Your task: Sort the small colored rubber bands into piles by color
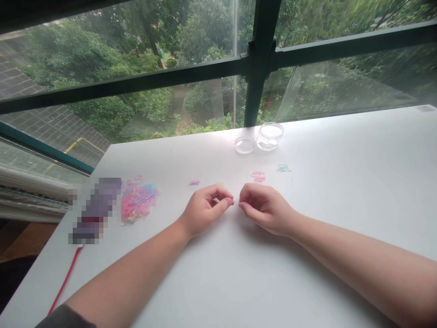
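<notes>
Over the middle of the white table, my left hand (206,209) has its thumb and index finger pinched together. My right hand (264,207) faces it in a similar pinch, fingertips a small gap apart from the left ones. Whatever lies between the fingers is too small to make out. Just beyond the right hand sits a small group of pink elastic bands (258,176), with teal bands (283,168) to its right. Pale yellow bands (219,183) are partly hidden behind my left hand, and a little purple bunch (194,182) lies further left. A big mixed pile of coloured bands (139,200) rests at the left.
At the table's far edge stand a clear round jar (269,136) and a shallow clear dish or lid (244,146). A blurred-out dark object (97,209) lies near the left edge, with a red cord (66,278) running from it. A window (205,68) borders the table.
</notes>
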A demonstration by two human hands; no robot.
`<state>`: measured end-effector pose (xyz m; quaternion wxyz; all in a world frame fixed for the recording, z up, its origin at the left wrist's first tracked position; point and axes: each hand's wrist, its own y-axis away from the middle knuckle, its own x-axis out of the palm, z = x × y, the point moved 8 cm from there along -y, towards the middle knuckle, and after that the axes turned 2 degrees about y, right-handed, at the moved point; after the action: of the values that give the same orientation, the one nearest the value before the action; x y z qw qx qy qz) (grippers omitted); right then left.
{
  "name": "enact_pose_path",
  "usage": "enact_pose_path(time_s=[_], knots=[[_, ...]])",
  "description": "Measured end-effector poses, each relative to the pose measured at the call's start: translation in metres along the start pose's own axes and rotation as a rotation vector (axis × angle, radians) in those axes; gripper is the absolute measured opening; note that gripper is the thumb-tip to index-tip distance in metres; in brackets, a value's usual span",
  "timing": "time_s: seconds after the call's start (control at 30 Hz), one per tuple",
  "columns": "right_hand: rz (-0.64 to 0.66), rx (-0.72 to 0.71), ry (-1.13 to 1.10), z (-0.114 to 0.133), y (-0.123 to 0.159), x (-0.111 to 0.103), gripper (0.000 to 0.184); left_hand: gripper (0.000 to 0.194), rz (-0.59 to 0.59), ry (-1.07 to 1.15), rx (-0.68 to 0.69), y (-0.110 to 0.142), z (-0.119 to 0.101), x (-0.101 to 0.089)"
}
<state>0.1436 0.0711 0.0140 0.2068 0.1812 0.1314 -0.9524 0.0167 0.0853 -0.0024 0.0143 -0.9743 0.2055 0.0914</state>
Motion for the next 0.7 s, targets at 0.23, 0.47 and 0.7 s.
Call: enact_pose_path(time_s=[0.23, 0.47, 0.7], knots=[[0.004, -0.005, -0.009, -0.0004, -0.0006, 0.0007, 0.011, 0.009, 0.013, 0.002, 0.038, -0.0005, -0.0030, 0.0009], [0.055, 0.050, -0.041, -0.0027, -0.0007, 0.0049, 0.008, 0.009, -0.001, -0.014, 0.062, 0.0017, -0.0060, 0.0012], [0.022, 0.064, 0.013, -0.0036, -0.0028, 0.0020, 0.010, 0.011, -0.003, -0.085, 0.061, 0.0025, -0.0045, 0.0026]])
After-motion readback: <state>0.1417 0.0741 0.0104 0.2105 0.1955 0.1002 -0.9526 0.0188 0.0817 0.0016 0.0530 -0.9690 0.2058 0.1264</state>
